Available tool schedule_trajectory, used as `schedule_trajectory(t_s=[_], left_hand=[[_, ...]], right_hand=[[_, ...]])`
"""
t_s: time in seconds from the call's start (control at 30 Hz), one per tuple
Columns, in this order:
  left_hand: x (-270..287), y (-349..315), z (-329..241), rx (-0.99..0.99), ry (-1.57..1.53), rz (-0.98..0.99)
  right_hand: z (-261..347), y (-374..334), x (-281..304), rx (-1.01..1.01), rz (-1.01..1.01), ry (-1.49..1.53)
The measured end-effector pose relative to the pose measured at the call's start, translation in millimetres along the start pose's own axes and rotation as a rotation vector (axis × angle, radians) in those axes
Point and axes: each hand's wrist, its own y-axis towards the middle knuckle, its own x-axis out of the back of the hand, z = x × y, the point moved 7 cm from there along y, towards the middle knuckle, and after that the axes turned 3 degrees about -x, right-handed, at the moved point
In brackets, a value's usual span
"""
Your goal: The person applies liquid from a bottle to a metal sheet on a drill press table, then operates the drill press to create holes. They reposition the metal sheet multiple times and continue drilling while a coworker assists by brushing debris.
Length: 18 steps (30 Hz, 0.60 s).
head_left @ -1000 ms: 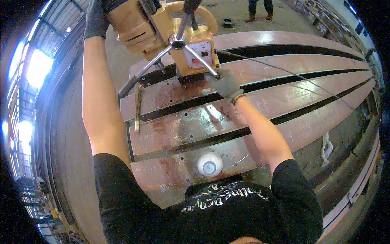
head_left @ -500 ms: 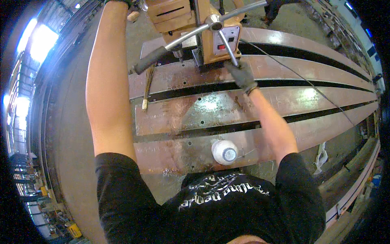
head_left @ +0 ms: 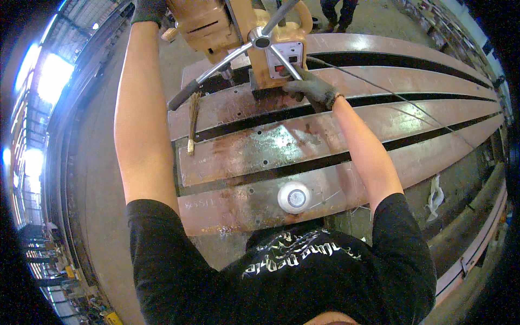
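Note:
A tan magnetic drill (head_left: 265,62) stands on long rust-brown steel plates (head_left: 227,165), with a three-spoke feed handle (head_left: 261,39) on its side. My right hand (head_left: 314,91), in a dark grey glove, is at the lower edge of the switch panel (head_left: 287,58). Its fingers are apart, close to the tip of one spoke. My left hand (head_left: 149,10), gloved too, is beside the drill's upper body at the top edge; its fingers are cut off from view. The drill's spindle (head_left: 226,75) hangs over the plate left of the base.
A brush of thin bristles (head_left: 193,122) lies on the plates at left. A white, round-topped container (head_left: 294,197) stands near my body. A black cable (head_left: 379,95) runs right from the drill. Dark gaps separate the plates. Another person's legs (head_left: 338,12) show beyond.
My right hand has left the spoke's end and moved slightly left and up to the switch panel. The drill appears farther left and higher in view. A person's legs now show behind.

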Motion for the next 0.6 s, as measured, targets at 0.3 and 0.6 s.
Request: schedule_trajectory(t_s=[0.3,0.6], left_hand=[[-8.3,-2.4,5.8,0.092,-0.063,0.068],[-11.5,-6.8,-7.1,0.049,0.006,0.011]], right_hand=[[-0.3,5.5,4.2,0.083,-0.006,-0.046],[-19.3,23.1,6.6,0.179,-0.254,-0.230]])
